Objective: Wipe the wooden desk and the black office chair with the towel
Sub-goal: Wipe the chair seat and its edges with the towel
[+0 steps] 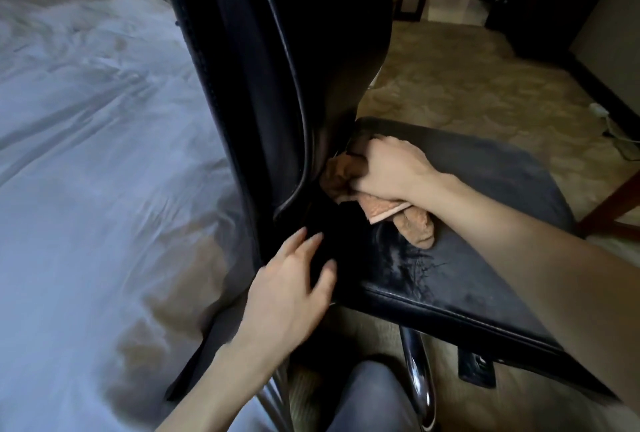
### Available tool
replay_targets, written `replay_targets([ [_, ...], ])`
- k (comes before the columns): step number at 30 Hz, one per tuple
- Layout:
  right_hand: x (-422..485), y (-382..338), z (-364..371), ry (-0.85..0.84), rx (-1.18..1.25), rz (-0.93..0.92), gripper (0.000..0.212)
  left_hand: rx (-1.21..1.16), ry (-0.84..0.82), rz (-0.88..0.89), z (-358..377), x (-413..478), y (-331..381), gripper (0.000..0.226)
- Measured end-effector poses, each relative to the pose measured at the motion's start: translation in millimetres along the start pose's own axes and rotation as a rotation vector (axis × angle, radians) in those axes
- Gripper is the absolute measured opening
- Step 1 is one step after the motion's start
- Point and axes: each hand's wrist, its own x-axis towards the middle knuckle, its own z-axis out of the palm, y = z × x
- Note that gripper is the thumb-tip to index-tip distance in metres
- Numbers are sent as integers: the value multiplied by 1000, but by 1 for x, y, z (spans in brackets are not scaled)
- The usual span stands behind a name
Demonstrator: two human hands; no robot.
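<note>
**Current position.** The black office chair (485,223) fills the centre of the view. Its backrest (277,85) rises toward 12 o'clock and its seat extends toward 4 o'clock.

**Right hand.** The right hand (391,171) sits just past centre at 2 o'clock, at the joint where seat meets backrest. Its fingers curl round a bunched tan towel (415,227) and press it into that crease. A loose tail of the towel lies on the seat at 5 o'clock from the hand.

**Left hand.** The left hand (291,286) is at 7 o'clock from the towel. Its fingers are spread and fairly straight, resting on the dark rear corner of the seat and gripping nothing.

**Surroundings.** A bed (86,119) with white sheets occupies the 9 o'clock side. A wooden leg (609,203) shows at the 3 o'clock edge; whether it belongs to the desk cannot be determined.

**Progress.** The chair stage is under way, at the seat-back joint. The seat front shows dull streaks, so it probably needs further passes. The desk top is out of view, and its condition cannot be assessed.
</note>
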Motion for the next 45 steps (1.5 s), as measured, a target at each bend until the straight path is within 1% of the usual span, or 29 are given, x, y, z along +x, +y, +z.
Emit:
replay_targets([
  [2,-15,-6,-1,-59,1,-15,38,-154,114,105,1,19,21,48],
  [3,-23,-5,1,-76,-21,-18,37,-236,128,109,7,32,27,44],
  [4,-31,-3,5,-90,-55,-17,35,-298,119,83,18,46,30,41],
  [6,-47,8,12,-127,-111,1,33,-381,48,-17,40,66,34,39],
  [7,-54,13,14,-146,-118,7,36,-380,34,-46,51,72,35,42],
  [8,-59,18,14,-163,-113,17,41,-347,54,-39,61,76,35,45],
  [10,-62,25,8,-157,-107,20,50,-277,154,-6,77,80,30,51],
  [12,-58,27,3,-112,-141,-8,53,-316,246,-22,78,79,25,56],
  [13,-54,24,2,-82,-144,-29,53,-339,253,-54,77,79,23,59],
  [15,-45,16,3,-23,-126,-82,53,-385,198,-112,77,79,23,64],
  [18,-24,7,19,-3,-132,-152,48,-432,152,-148,78,82,27,74],
  [20,-7,12,32,-54,-154,-174,44,-409,134,-172,78,86,26,82],
  [21,4,17,37,-65,-149,-152,42,-371,124,-155,78,89,24,82],
  [24,49,41,34,-41,-157,4,42,-235,72,-120,78,96,21,77],
  [27,77,63,27,-57,-146,153,50,-101,18,-91,79,102,17,86],
  [28,80,67,27,-38,-129,173,50,-73,8,-92,79,104,16,84],
  [29,78,68,25,-8,-110,175,48,-23,16,-77,79,109,13,78],
  [31,68,60,23,40,-76,137,46,98,26,-41,76,122,12,60],
  [32,61,54,22,52,-69,110,45,145,41,-29,75,131,13,56],
  [33,53,49,21,49,-63,82,44,163,25,-27,73,141,16,57],
  [35,37,42,23,0,-45,26,41,172,-26,-21,74,157,22,69],
  [36,30,41,25,-24,-30,12,39,163,-24,-24,78,161,22,72],
  [38,22,43,31,-35,-12,17,35,151,-4,-39,86,161,20,65],
  [40,29,49,37,4,-49,45,38,152,2,-36,92,160,16,52],
  [41,39,53,40,31,-93,60,40,153,5,-22,94,161,14,50],
  [43,69,67,44,59,-207,95,39,144,23,6,97,165,10,53],
  [45,100,84,43,43,-259,160,40,134,38,24,98,166,8,56],
])
